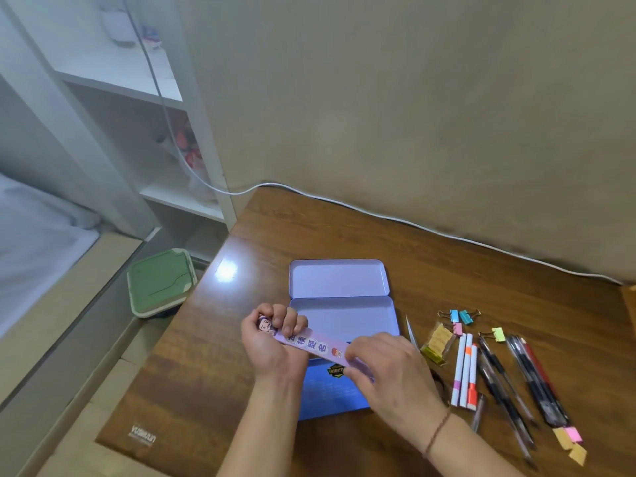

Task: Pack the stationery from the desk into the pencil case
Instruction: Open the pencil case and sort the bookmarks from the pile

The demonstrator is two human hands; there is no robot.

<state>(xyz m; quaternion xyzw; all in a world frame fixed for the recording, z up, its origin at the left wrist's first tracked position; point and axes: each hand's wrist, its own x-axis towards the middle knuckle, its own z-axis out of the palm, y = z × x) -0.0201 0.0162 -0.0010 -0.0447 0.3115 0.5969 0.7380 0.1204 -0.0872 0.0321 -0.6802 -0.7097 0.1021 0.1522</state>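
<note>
A lilac tin pencil case [344, 316] lies open on the brown desk, lid [339, 277] flat behind its tray. Just in front of the tray I hold a long purple strip with cartoon print, a ruler or bookmark [311, 344]. My left hand [272, 342] grips its left end, and my right hand [389, 370] pinches its right end. A blue box or booklet [330, 390] lies under my hands. Right of the case lie scissors [412, 333], three white markers [464, 370], several pens [516, 380], binder clips [461, 316] and sticky tabs [569, 440].
A white cable [430, 228] runs along the desk's back edge by the wall. Left of the desk stand a green-lidded bin [160, 282] on the floor and white shelves [165, 132]. The desk's left and front-left parts [192, 373] carry nothing.
</note>
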